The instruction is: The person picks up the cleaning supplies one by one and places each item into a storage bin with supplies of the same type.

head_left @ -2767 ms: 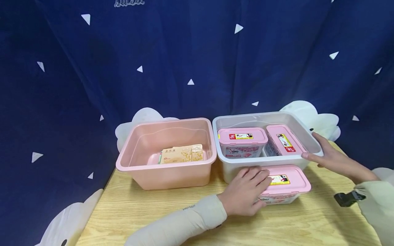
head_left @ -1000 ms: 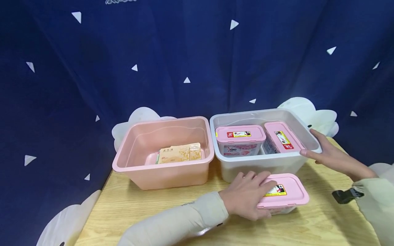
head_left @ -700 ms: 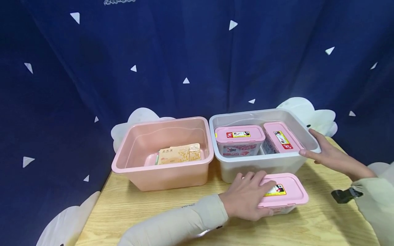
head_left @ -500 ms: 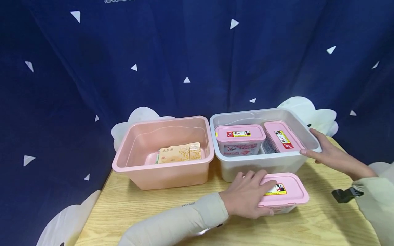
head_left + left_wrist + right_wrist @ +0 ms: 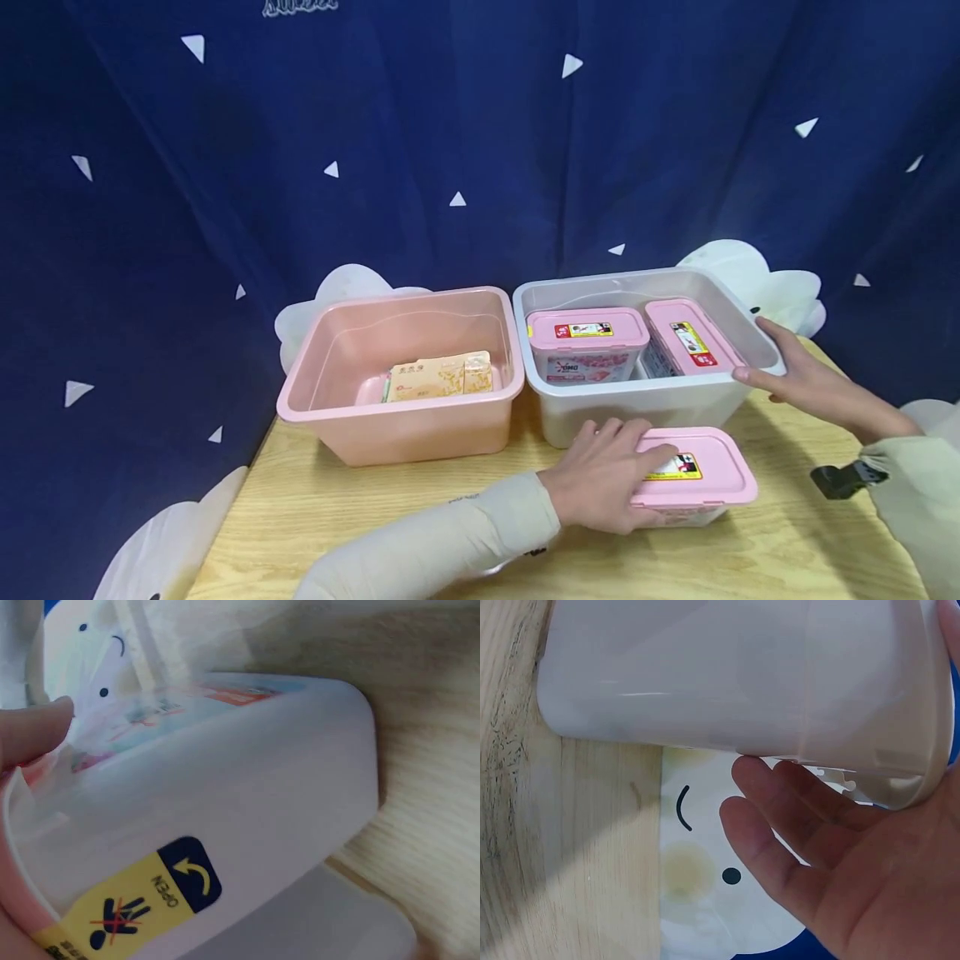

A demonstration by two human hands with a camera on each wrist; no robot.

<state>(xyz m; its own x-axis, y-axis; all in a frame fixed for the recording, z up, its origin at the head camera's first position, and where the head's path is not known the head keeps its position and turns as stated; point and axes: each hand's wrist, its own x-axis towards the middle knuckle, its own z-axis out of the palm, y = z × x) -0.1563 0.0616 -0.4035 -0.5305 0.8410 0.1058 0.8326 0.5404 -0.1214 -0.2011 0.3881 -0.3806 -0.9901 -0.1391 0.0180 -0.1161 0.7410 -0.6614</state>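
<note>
An OMO detergent tub (image 5: 723, 471) with a pink lid stands in front of the white bin (image 5: 637, 408). My left hand (image 5: 600, 479) grips it from the left, fingers over the lid and thumb low on the near side. In the left wrist view, the tub's pale end wall (image 5: 247, 787) carries a yellow and navy "OPEN" label. Two similar tubs, one crosswise (image 5: 588, 329) and one lengthwise (image 5: 693, 333), sit inside the bin. At its front right corner my right hand (image 5: 813, 387) holds the bin, thumb on the rim and fingers along the outer wall.
Left of the white bin stands a pink bin (image 5: 420, 433) with a flat beige package (image 5: 435, 377) in it. Both rest on a wood-grain table (image 5: 360, 500). Behind hangs a dark blue curtain (image 5: 420, 125) with white triangles and pale cartoon shapes.
My left hand has drawn the tub nearer to me, widening its distance from the white bin's front; over the last second it barely moves. My right hand stays at the bin's corner.
</note>
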